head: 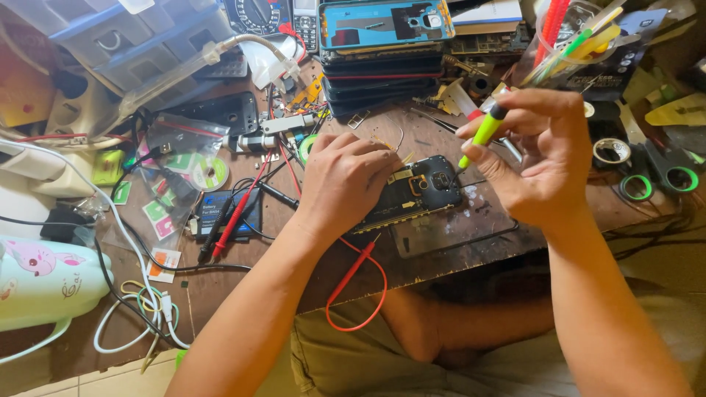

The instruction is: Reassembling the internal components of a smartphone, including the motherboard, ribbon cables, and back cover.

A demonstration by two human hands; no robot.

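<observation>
A cluttered bench (441, 254) filled the frame. At centre, the left hand (342, 184) pressed flat on the opened phone (423, 187); the right hand (540, 158) pinched a green screwdriver (482, 132), tip at the phone's upper edge, seemingly mid-unscrewing, which called for steady downward pressure.

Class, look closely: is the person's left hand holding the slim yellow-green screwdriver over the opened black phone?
No, the right hand grips the slim yellow-green screwdriver, while the left hand presses on the opened black phone.

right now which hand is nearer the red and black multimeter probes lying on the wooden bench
Left. The left hand presses on the opened black phone, just right of the red and black multimeter probes. The right hand, holding a green-handled screwdriver, is farther right, beyond the phone.
</observation>
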